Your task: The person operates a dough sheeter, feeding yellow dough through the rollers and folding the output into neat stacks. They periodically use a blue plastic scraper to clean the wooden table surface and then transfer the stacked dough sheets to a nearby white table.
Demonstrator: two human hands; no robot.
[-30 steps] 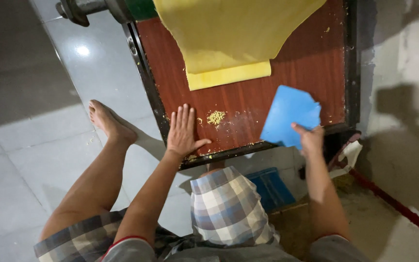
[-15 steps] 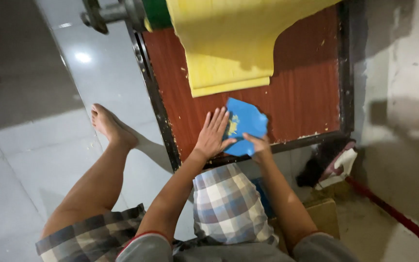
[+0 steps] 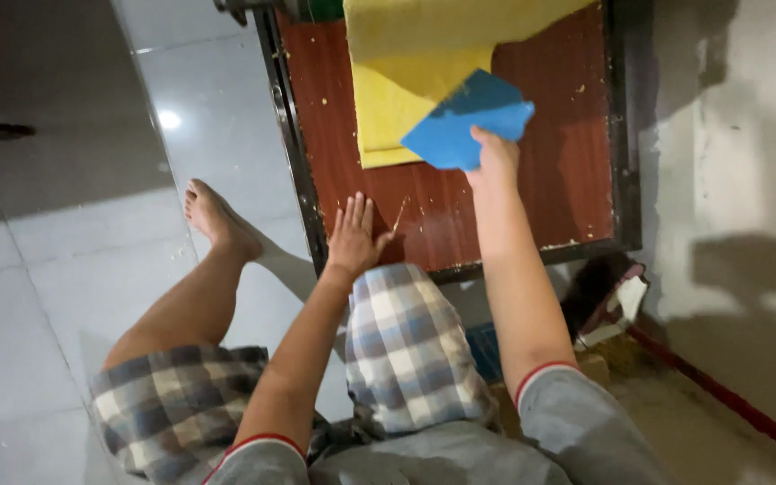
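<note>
Head view shows, nearest, the left hand [image 3: 354, 241] lying flat on the near edge of the reddish-brown table [image 3: 577, 162], its fingers spread apart and holding nothing. Farther up, the right hand [image 3: 496, 154] has its fingers closed on the lower corner of a blue card [image 3: 460, 126], a thin, flat, stiff sheet with some yellow dust on its upper part, held tilted above the table. Behind the card, a yellow sheet [image 3: 383, 108] of dough lies folded on the table, and small crumbs [image 3: 577, 90] are scattered around it.

Glossy grey tile floor [image 3: 65, 260], bare wall [image 3: 747, 135]
</note>
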